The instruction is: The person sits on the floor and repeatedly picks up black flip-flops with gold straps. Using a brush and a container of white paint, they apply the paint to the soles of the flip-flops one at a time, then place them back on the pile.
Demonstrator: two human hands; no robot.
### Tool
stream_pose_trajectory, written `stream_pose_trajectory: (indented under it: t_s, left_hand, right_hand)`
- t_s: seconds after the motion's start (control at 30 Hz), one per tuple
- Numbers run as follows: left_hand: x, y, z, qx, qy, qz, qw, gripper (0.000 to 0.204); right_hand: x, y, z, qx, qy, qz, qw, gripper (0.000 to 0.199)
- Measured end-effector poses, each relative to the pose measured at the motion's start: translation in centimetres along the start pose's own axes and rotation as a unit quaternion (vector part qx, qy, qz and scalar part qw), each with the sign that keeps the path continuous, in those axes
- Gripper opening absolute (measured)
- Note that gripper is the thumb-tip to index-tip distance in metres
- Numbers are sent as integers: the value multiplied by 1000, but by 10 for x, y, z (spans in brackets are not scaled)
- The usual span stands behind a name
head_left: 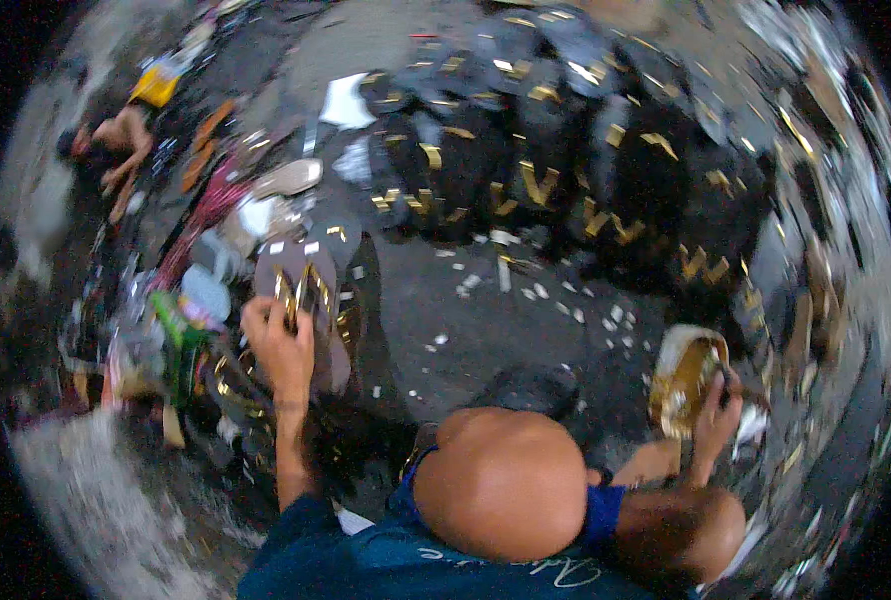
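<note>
I sit on a dark floor with my bare knees (pixel 506 480) at the bottom of the view. My left hand (pixel 276 345) reaches forward and grips a taupe sandal sole (pixel 301 270) by its gold straps. My right hand (pixel 718 415) is out to the right, closed on the edge of another sandal (pixel 684 380) with a gold insole and a pale rim. The picture is blurred, so fine detail of the fingers is lost.
Rows of black sandals with gold straps (pixel 546 180) lie across the floor ahead. Small white scraps (pixel 526 290) litter the middle. A heap of soles, straps and coloured materials (pixel 196 300) sits on the left. Another person (pixel 116 140) crouches at the far left.
</note>
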State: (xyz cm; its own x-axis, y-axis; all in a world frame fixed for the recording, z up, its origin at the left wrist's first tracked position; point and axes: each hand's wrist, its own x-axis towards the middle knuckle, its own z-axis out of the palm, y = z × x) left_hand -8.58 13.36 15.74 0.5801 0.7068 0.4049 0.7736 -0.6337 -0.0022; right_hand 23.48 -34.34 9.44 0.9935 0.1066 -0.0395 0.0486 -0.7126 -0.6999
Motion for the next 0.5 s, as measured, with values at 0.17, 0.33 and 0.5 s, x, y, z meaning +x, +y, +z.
stream_pose_trajectory:
  t_s: [0.17, 0.33, 0.5]
  left_hand:
    - [-65, 89, -3, -157, -112, 47, 980, 23]
    - [-137, 111, 23, -219, -306, -74, 924, 21]
    - [-181, 20, 35, -375, -208, -323, 844, 21]
  right_hand:
    - [4, 36, 15, -138, 46, -122, 982, 28]
    - [-4, 44, -10, -127, 85, -105, 983, 25]
    - [-40, 40, -44, -284, -148, 78, 944, 25]
